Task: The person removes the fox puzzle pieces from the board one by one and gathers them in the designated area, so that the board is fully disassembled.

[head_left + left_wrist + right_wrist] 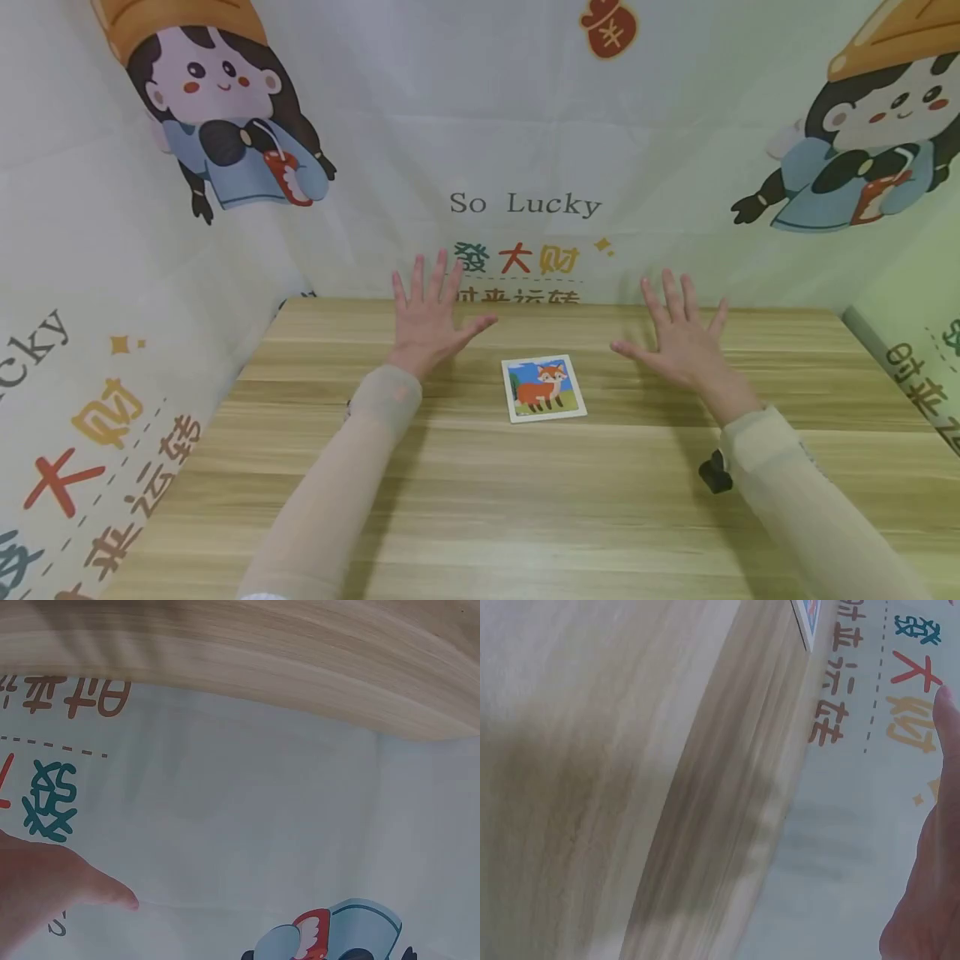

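A square picture puzzle [543, 388] showing an orange fox on grass under a blue sky, with a white border, lies flat on the wooden table. Left of it, my left hand [429, 325] is held up with its fingers spread and holds nothing. On the other side, my right hand [682, 342] is spread the same way and touches no object. In the left wrist view, part of the left hand [56, 889] shows at the lower left. The right wrist view has part of the right hand [934, 847] at its right edge and a corner of the puzzle [808, 621] at the top.
The wood-grain table [525, 508] ends at a pale printed cloth [390, 158] hanging behind it. More cloth hangs along the left and right sides. A small black device [716, 473] sits at the right wrist.
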A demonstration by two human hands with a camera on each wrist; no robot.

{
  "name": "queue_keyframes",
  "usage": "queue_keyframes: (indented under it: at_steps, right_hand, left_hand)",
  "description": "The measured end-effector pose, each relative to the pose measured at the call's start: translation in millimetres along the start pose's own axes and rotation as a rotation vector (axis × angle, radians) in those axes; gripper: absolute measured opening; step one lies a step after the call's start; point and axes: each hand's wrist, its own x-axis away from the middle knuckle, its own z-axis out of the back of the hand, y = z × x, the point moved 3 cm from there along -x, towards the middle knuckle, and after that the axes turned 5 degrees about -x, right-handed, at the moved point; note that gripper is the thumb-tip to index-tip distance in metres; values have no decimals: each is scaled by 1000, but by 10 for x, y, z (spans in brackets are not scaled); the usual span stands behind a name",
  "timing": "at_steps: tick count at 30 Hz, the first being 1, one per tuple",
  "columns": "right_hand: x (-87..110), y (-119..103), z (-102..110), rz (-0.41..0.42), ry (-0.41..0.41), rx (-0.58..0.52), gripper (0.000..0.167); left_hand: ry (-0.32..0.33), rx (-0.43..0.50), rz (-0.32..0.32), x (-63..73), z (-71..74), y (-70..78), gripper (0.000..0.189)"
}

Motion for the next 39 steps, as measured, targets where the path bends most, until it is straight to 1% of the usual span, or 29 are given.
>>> queue_keyframes:
  at_steps: [2,6,9,14,16,19,22,26,33,36,39]
  right_hand:
    - [13,-11,-18,5,-2,-16,104]
    - [33,-45,-87,12,-32,-37,106]
    - [35,-84,-163,18,-55,-49,107]
    - [40,-171,-317,37,-85,-58,109]
    - [63,-224,-392,51,-108,-65,110]
    - [106,-302,-495,68,-136,-74,110]
    - [134,-373,-551,88,-151,-101,111]
    - [129,-451,-574,112,-165,-136,110]
    - [88,-555,-632,155,-255,-188,106]
    - [98,-570,-678,156,-312,-209,105]
    - [134,-579,-734,145,-385,-210,101]
  left_hand:
    - [2,2,-3,7,-2,15,102]
    - [-5,31,-2,26,-26,41,103]
    - [-13,50,-2,38,-54,59,104]
    - [-5,86,-8,89,-101,85,101]
    - [-15,95,-4,133,-132,90,100]
    - [-47,98,6,201,-184,95,100]
    - [-69,98,9,241,-212,106,98]
    - [-58,104,4,239,-215,116,96]
    - [-65,93,-8,222,-232,129,98]
    - [-69,117,-13,254,-263,151,97]
    - [-73,141,-21,305,-308,178,97]
